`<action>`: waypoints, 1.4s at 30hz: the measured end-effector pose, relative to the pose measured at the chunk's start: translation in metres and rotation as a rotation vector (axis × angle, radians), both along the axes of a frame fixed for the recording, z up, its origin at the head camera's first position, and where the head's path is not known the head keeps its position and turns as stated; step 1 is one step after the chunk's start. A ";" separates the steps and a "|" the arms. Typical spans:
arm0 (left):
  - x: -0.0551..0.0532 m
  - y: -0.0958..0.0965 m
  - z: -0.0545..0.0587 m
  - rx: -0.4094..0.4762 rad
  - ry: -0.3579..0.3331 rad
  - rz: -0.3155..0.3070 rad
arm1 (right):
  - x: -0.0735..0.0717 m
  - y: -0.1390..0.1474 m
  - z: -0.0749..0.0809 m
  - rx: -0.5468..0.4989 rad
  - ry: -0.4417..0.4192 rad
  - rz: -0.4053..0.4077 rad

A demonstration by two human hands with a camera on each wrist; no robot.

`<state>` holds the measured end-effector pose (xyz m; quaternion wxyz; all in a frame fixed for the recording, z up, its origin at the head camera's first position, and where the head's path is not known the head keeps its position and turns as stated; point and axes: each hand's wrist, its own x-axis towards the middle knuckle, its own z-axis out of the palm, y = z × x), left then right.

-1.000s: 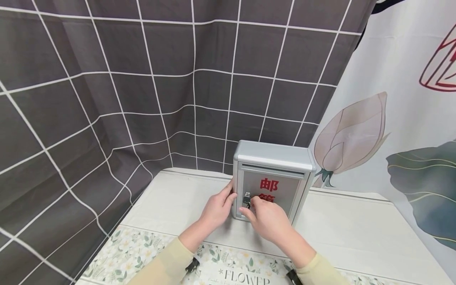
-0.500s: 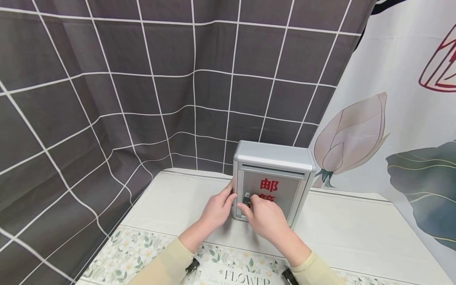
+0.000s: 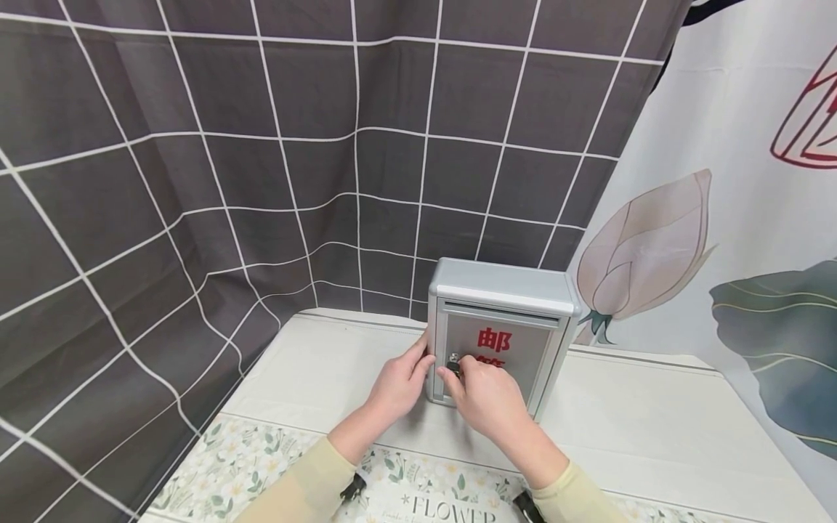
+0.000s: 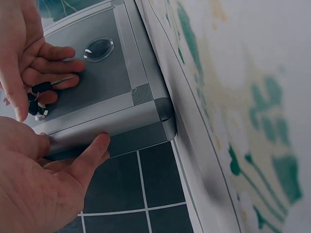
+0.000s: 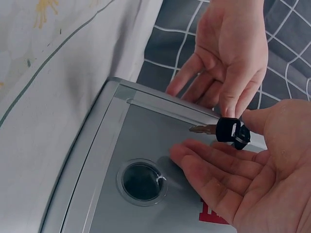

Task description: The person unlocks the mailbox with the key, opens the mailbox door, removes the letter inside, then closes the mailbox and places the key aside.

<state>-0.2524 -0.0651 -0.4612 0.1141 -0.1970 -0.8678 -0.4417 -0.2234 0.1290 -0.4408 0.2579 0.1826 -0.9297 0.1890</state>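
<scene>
A silver-grey metal mailbox (image 3: 498,283) with red characters stands upright on the table. In the head view, my left hand (image 3: 397,385) steadies its left side, fingers extended along the side panel and thumb at the front edge. My right hand (image 3: 492,396) is at the lock (image 3: 454,359) on the left of the door, thumb and index finger at a black-headed key there. A second key (image 5: 208,129) with a brass blade dangles beside it, seen in the right wrist view. The left wrist view shows the keys (image 4: 41,87) in front of my curved right fingers. The key in the lock is partly hidden.
A round window (image 5: 142,182) is set in the mailbox door, and a mail slot (image 3: 500,314) runs near its top. Behind hangs a dark gridded curtain (image 3: 314,167). A lotus-print cloth (image 3: 660,240) is at the right. The table cover (image 3: 654,414) has a floral front band.
My right hand has shifted slightly left and turned a little at the lock, its thumb now closer to the key. The left hand and the mailbox have stayed in place.
</scene>
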 end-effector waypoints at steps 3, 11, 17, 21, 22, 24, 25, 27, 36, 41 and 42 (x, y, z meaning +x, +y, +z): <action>0.000 0.000 0.000 -0.003 0.002 0.005 | 0.003 -0.001 0.003 -0.002 -0.021 0.003; 0.001 -0.001 0.001 0.003 -0.012 -0.003 | -0.001 -0.002 -0.001 -0.011 -0.042 -0.005; 0.003 -0.001 0.001 -0.002 -0.018 0.000 | -0.007 -0.001 -0.012 -0.025 0.013 -0.004; 0.003 -0.001 0.002 -0.007 -0.017 0.000 | -0.006 -0.001 -0.012 -0.032 0.016 -0.001; 0.003 -0.001 0.002 -0.008 -0.016 -0.001 | -0.005 -0.001 -0.011 -0.034 0.016 0.000; 0.003 -0.001 0.002 -0.005 -0.013 -0.004 | -0.005 -0.001 -0.010 -0.040 0.017 0.002; 0.003 -0.001 0.002 -0.005 -0.010 -0.006 | -0.005 -0.001 -0.010 -0.043 0.017 0.004; 0.003 -0.001 0.002 -0.002 -0.008 -0.009 | -0.005 -0.001 -0.010 -0.050 0.013 0.005; 0.003 -0.001 0.002 0.001 -0.007 -0.008 | -0.011 0.001 -0.017 -0.079 0.018 0.021; 0.003 0.000 0.002 0.002 -0.012 -0.010 | -0.014 0.002 -0.020 -0.079 0.005 0.023; 0.002 0.000 0.002 0.002 -0.012 -0.010 | -0.013 0.002 -0.019 -0.077 0.004 0.021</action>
